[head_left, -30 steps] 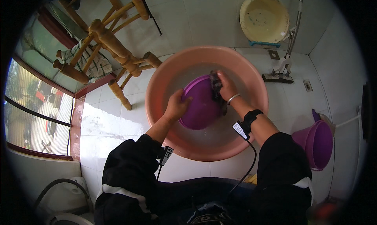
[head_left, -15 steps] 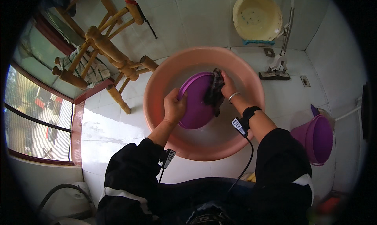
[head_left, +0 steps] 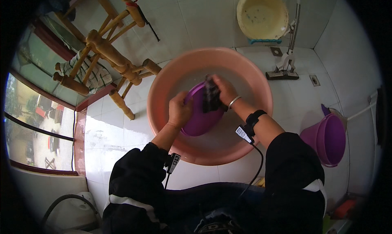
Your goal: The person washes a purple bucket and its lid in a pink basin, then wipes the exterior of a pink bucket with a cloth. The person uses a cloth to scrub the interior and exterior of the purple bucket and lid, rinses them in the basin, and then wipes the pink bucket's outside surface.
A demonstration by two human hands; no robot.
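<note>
On tiles (head_left: 286, 97), wooden furniture (head_left: 110, 53) is flanking a tub (head_left: 162, 91) of water (head_left: 223, 130) at ten o'clock; our left hand (head_left: 179, 110) is clasping a purple basin (head_left: 199, 123), our right hand (head_left: 225, 91) dark cloth (head_left: 210, 99).

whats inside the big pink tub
Inside the pink tub: greyish water, with a purple basin gripped by the left hand and a dark cloth held against it by the right hand. The tub's bottom beneath the basin is covered, so nothing there can be seen.
</note>
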